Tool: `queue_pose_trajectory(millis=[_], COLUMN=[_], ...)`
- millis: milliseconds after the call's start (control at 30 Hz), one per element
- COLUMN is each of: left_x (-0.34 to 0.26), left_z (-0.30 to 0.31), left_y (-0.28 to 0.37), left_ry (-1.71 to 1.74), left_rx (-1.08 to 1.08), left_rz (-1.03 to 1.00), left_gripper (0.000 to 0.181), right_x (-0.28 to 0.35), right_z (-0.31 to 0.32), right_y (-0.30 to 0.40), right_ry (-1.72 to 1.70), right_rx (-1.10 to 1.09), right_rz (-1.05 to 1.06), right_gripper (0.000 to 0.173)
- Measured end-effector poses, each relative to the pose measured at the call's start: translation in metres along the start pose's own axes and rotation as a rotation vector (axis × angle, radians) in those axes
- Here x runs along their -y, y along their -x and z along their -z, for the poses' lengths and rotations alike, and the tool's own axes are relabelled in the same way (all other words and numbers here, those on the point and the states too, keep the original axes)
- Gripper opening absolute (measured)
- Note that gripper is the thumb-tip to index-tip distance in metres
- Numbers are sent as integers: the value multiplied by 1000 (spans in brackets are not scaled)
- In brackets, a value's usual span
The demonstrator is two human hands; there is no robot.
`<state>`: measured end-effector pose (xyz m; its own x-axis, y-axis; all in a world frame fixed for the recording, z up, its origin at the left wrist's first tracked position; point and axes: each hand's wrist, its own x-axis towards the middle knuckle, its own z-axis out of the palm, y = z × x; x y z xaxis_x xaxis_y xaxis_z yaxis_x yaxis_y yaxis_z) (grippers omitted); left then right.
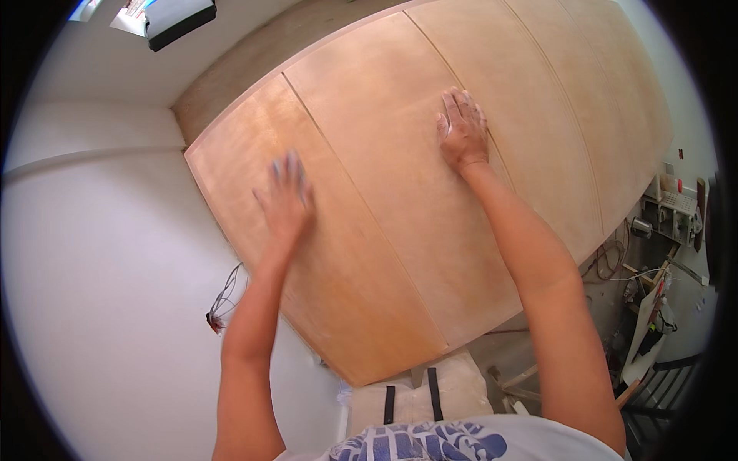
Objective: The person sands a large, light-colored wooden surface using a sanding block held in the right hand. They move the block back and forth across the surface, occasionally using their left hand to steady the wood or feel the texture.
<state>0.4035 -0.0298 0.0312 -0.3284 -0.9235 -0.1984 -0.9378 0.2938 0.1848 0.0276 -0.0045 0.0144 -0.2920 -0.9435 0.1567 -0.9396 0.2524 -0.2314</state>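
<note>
A large pale wooden panel (398, 167) with straight dark grooves across it spreads out before me. My left hand (288, 196) is over its left section, fingers apart and blurred by motion; whether the palm touches the wood cannot be made out. Flat on the panel, close to a groove (432, 43), lies my right hand (466, 132) with its fingers slightly spread. Neither hand holds anything that I can see.
A white wall (109, 248) runs along the left, with loose wires (226, 294) sticking out of it. At right are a perforated metal rack (677, 203), cables (614, 259) on the floor and a black slatted object (663, 383). A dark-edged box-like object (180, 23) is at upper left.
</note>
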Motion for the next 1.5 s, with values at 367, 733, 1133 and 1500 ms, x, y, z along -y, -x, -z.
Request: queue_pose_trajectory(millis=[367, 733, 1133, 1500], left_x=[-50, -28, -15, 45], left_z=[-34, -25, -34, 28], left_y=[100, 2, 7, -129], left_ry=[-6, 22, 80, 7], left_rx=[99, 26, -108, -182], left_rz=[59, 181, 64, 193], left_gripper=[68, 65, 67, 61], right_x=[-5, -3, 3, 25], right_z=[4, -3, -7, -13], right_y=[1, 0, -2, -6], right_ry=[28, 31, 5, -20], right_rx=[23, 41, 24, 7], right_rz=[-60, -43, -20, 35], right_gripper=[54, 55, 56, 54])
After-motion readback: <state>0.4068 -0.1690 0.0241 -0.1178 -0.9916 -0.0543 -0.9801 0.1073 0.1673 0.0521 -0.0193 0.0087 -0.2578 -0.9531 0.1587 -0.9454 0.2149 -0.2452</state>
